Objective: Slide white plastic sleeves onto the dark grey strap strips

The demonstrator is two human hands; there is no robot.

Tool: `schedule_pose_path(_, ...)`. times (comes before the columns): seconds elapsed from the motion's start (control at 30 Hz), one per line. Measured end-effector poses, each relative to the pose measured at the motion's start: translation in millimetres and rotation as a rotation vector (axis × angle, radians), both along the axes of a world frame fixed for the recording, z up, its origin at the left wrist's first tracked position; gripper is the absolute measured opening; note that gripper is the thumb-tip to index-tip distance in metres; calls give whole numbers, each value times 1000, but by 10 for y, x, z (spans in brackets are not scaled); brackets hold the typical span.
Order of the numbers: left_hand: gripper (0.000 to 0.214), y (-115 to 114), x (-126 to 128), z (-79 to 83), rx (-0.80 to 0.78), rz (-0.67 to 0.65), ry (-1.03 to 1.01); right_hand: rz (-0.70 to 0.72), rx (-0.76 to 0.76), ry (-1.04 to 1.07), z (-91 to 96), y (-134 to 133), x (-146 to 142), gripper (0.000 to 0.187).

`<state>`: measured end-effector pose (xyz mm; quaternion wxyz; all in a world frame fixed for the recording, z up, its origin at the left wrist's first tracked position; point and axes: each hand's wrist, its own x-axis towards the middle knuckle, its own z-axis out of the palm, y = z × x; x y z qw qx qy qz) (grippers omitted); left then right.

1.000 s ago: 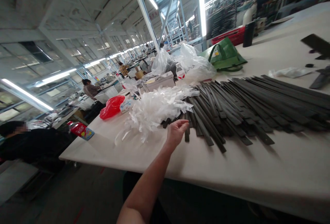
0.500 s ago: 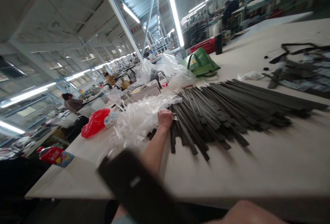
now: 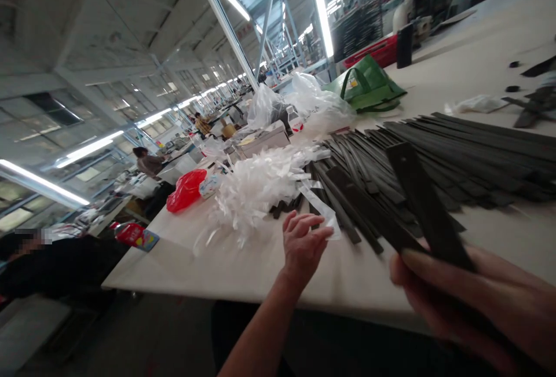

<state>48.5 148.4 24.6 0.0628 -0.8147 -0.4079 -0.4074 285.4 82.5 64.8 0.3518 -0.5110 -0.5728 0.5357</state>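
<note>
The right hand (image 3: 478, 302) is closed around the lower end of a dark strip (image 3: 428, 203), which stands tilted up and away from the palm above the table (image 3: 174, 255). The left hand (image 3: 304, 249) is half-curled and narrow, just beside a clear plastic strip (image 3: 319, 209); whether it grips the plastic is hard to tell. Ahead of both hands lies a spread pile of dark strips (image 3: 434, 168), with a white plastic heap (image 3: 256, 191) beyond the left hand and a red bag (image 3: 186, 190) farther left.
</note>
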Motion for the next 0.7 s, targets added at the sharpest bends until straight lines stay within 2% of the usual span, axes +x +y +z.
schedule_pose_path(0.1,20,-347,-20,-49,-8,-22,-51,90,-205,109,-17,195,-68,50)
schedule_pose_path(0.2,19,-544,0,-87,-4,-46,-51,197,-314,121,-173,293,-260,55)
schedule_pose_path(0.3,19,-653,34,-119,-15,-67,-64,221,-280,63,-288,309,-434,54)
schedule_pose_path(0.4,22,-741,61,-129,-119,-27,-185,154,-187,34,-279,313,-500,42)
schedule_pose_path(0.47,25,-783,73,-106,-316,41,-373,118,-149,14,-231,317,-489,35)
schedule_pose_path(0.53,29,-792,89,-63,-635,40,-547,104,-106,-13,-179,316,-462,32)
schedule_pose_path(0.63,36,-734,143,3,-1092,-96,-684,113,-33,-58,-126,300,-432,27)
schedule_pose_path(0.7,40,-671,196,27,-1277,-169,-785,131,22,-86,-104,286,-425,23)
